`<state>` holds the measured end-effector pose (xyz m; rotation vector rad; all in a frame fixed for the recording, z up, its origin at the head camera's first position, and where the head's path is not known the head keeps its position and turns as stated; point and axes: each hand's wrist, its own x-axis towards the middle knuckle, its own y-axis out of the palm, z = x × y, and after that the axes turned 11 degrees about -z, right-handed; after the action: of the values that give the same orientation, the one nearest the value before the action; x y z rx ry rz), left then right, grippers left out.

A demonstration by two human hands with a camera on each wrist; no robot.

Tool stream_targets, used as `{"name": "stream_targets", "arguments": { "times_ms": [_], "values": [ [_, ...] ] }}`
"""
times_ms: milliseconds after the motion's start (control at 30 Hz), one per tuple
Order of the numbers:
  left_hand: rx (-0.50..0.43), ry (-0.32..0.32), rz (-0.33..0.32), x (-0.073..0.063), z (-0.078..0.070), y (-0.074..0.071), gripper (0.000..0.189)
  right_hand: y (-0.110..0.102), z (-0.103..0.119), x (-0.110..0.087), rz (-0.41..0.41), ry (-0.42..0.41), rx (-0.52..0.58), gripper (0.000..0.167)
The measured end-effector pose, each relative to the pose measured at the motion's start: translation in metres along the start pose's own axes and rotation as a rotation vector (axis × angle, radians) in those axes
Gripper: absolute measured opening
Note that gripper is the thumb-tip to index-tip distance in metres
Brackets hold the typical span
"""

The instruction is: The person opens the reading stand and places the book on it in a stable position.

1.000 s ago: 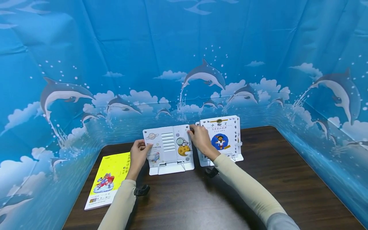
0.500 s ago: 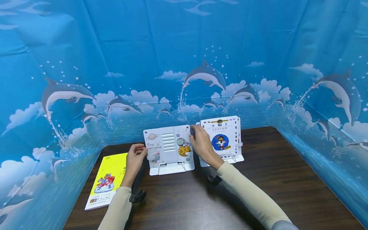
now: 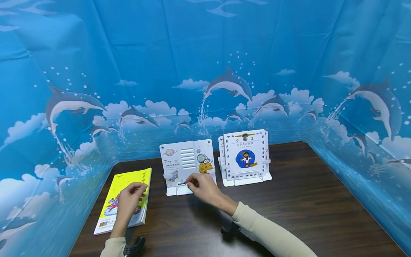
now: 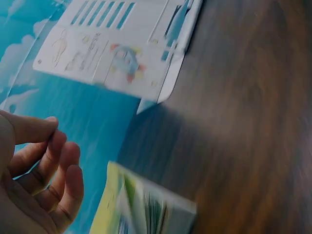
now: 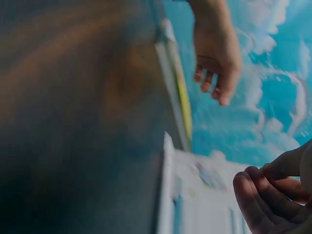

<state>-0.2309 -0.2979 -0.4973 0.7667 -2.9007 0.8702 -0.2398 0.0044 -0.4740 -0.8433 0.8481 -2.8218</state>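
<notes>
A white book stand (image 3: 171,153) printed with a planet and an astronaut stands near the back of the table. In front of its lower ledge is my right hand (image 3: 203,187), fingers loosely bent and nothing seen in them; whether they touch the stand I cannot tell. My left hand (image 3: 130,200) is over a thick yellow book (image 3: 128,176) lying at the left. Its thumb and forefinger come together with nothing between them, and the left wrist view shows this hand (image 4: 41,180) apart from the book (image 4: 151,204).
Right of the stand, a second white stand (image 3: 228,182) holds a white picture book (image 3: 245,142) upright behind wire clips. Dark wood tabletop (image 3: 308,200) stretches to the right and front. A blue dolphin-printed curtain (image 3: 179,71) rises along the back and sides.
Both hands have left the sides of the middle stand. The left has moved left and down over the yellow book; the right has come down to the stand's ledge. The stands have stayed put.
</notes>
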Motion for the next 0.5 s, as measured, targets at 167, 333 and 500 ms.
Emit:
{"name": "stream_targets", "arguments": {
  "times_ms": [167,333,500],
  "values": [
    [0.099,-0.025,-0.035,-0.005,0.017,-0.025,0.038,0.038,0.008,-0.009,0.125,0.005,0.013,0.006],
    [0.243,-0.032,-0.140,-0.001,0.032,-0.046,0.043,0.065,0.017,-0.008,0.255,-0.004,0.002,0.008],
    [0.322,-0.071,-0.203,0.004,0.043,-0.058,0.046,0.082,0.027,0.002,0.324,0.034,0.007,0.013]
  ]
}}
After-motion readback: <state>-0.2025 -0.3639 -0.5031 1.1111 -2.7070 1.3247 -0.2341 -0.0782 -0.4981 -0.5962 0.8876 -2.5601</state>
